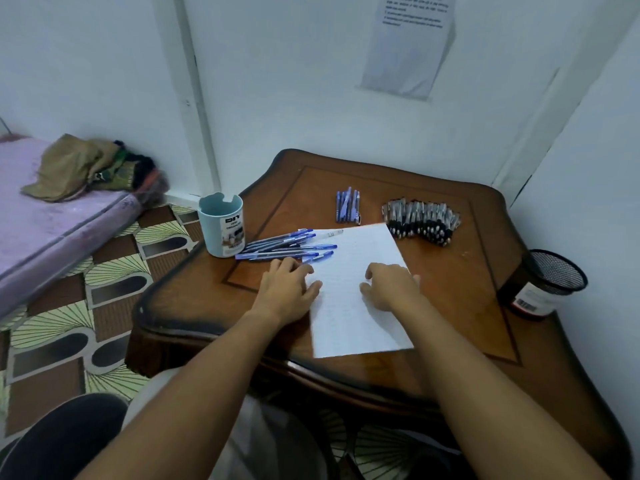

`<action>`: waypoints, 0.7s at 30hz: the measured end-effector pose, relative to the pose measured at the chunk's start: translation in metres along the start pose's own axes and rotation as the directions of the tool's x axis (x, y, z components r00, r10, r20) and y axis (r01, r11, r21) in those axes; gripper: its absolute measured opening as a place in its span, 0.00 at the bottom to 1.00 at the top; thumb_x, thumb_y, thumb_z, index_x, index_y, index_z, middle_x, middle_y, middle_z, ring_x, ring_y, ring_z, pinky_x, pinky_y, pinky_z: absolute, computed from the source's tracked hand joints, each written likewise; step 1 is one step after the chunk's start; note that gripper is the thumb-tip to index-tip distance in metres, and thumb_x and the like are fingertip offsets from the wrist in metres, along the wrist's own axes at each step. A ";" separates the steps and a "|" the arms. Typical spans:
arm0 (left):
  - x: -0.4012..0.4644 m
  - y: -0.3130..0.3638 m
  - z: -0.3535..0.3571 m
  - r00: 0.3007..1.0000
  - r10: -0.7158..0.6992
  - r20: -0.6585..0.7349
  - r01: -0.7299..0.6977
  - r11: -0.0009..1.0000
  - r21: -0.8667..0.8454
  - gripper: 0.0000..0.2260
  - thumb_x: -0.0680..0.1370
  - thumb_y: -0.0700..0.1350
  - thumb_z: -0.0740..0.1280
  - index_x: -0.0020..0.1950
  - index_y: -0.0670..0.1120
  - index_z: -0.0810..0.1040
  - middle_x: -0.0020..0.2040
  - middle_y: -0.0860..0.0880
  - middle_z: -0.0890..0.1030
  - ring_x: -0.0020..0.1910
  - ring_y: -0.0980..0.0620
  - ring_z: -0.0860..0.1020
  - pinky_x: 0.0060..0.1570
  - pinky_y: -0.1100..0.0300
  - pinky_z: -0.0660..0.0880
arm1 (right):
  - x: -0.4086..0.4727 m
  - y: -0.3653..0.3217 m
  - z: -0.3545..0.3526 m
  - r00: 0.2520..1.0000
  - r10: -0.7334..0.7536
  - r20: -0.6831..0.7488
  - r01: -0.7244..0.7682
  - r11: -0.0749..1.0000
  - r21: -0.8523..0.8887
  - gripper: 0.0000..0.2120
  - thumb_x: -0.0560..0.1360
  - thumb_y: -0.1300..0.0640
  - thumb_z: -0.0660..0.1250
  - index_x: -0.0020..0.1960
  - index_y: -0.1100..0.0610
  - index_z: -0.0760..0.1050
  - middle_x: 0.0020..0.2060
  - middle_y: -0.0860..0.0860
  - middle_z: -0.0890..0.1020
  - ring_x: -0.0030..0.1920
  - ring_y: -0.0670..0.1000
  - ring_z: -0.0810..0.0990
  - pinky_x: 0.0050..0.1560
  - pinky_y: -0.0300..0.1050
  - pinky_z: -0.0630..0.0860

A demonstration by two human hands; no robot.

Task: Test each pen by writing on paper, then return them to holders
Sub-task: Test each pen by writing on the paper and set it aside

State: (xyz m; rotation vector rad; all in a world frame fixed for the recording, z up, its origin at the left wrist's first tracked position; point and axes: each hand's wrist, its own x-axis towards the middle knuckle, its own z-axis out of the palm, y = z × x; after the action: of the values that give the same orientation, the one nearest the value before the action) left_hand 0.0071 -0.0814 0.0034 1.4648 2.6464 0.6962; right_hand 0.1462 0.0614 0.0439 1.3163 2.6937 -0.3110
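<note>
A white lined sheet of paper [349,306] lies on the brown wooden table [460,289]. My left hand [287,285] rests flat at the sheet's left edge, its fingers touching the paper. My right hand [391,285] lies on the paper's right half with fingers loosely bent, holding nothing. Several blue capped pens [284,245] lie scattered just beyond my left hand. A small bundle of blue pens [348,206] sits farther back, and a row of several black pens [420,220] lies at the back right. A pale blue holder [221,225] stands at the left; a black mesh holder [543,284] stands at the right.
White walls close in behind and to the right of the table, with a printed sheet [408,43] taped up. A pink mattress [38,216] with crumpled clothes [86,168] lies on the patterned floor [79,306] to the left. My knee [65,441] shows at bottom left.
</note>
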 end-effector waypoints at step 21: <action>0.002 -0.036 0.013 0.961 0.249 -0.116 -0.242 0.968 0.070 0.26 0.75 0.66 0.53 0.57 0.54 0.82 0.51 0.54 0.75 0.54 0.51 0.69 0.49 0.55 0.57 | 0.090 -0.022 0.002 0.969 -0.204 -0.139 0.223 0.965 0.139 0.24 0.82 0.64 0.56 0.74 0.46 0.68 0.63 0.61 0.78 0.54 0.59 0.79 0.50 0.50 0.77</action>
State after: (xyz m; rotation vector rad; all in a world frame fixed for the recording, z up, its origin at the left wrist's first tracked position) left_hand -0.0193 -0.0910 -0.0224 1.8469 2.6173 0.7599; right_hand 0.0739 0.1167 0.0268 1.1134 2.9770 -0.4837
